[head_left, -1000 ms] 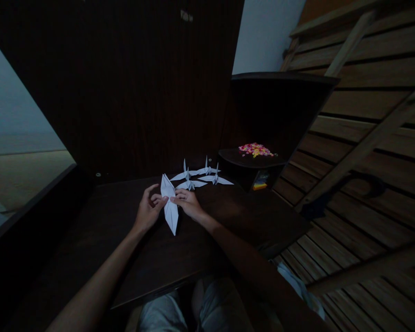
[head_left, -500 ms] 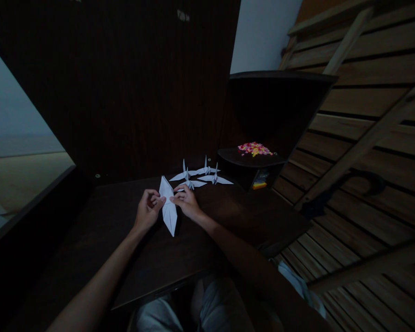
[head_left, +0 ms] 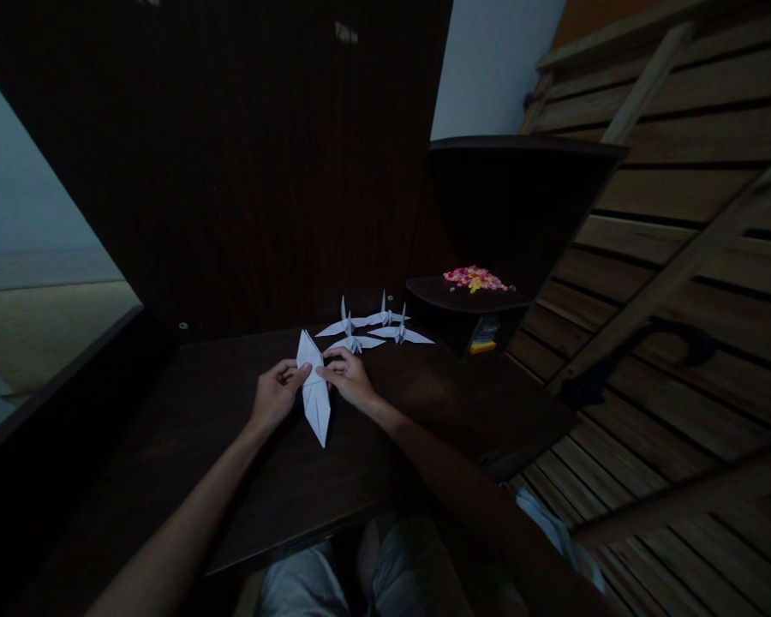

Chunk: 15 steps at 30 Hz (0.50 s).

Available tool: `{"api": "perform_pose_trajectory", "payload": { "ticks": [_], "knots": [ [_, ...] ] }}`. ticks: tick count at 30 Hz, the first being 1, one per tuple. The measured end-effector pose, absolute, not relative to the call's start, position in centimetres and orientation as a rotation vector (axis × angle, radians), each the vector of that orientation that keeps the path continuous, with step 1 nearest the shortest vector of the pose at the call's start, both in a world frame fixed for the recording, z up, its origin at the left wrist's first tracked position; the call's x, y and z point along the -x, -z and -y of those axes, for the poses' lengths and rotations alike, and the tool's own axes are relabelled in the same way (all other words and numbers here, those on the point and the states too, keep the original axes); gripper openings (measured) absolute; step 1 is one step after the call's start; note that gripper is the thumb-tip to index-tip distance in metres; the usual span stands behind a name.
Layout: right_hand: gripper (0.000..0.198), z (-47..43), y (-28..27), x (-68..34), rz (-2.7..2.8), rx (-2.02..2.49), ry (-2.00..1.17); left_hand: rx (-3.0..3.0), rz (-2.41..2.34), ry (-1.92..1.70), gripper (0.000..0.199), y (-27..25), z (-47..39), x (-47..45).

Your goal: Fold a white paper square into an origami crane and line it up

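A white sheet of folded paper (head_left: 317,407), long and pointed at both ends, is held upright-lengthwise over the dark desk (head_left: 250,497). My left hand (head_left: 278,390) pinches its left edge near the middle, thumb on the front face. On the opposite edge my right hand (head_left: 349,377) grips it the same way, thumb on the front and fingers partly behind. A crease crosses the paper between the two thumbs. Just beyond my right hand stand several white paper cranes (head_left: 399,332), wings spread, grouped near the back panel.
A corner shelf (head_left: 481,302) at the right bears a pile of small pink, red and yellow pieces (head_left: 475,278). Below it sits a small item with a yellow edge (head_left: 482,347). Wooden slats (head_left: 655,248) rise at the right, with a dark curved object (head_left: 681,338) against them.
The lower tip of the folded paper sits slightly lower in view. Both hands keep their hold on its edges, and the cranes stay in place.
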State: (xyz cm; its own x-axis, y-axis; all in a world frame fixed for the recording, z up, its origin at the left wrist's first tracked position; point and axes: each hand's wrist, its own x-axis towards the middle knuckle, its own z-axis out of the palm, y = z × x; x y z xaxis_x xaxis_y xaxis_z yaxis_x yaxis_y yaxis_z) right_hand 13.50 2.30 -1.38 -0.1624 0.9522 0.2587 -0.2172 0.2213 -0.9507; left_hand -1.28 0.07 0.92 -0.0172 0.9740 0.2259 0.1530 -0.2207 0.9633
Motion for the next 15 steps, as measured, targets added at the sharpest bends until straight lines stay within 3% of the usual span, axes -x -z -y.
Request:
{"api": "perform_pose_trajectory", "payload": {
  "ticks": [15],
  "knots": [
    [0.030,-2.23,0.81,-13.69,1.298,0.804,-1.314,-1.665,-1.278,-1.369,0.025,-1.45,0.84,1.37]
  ]
}}
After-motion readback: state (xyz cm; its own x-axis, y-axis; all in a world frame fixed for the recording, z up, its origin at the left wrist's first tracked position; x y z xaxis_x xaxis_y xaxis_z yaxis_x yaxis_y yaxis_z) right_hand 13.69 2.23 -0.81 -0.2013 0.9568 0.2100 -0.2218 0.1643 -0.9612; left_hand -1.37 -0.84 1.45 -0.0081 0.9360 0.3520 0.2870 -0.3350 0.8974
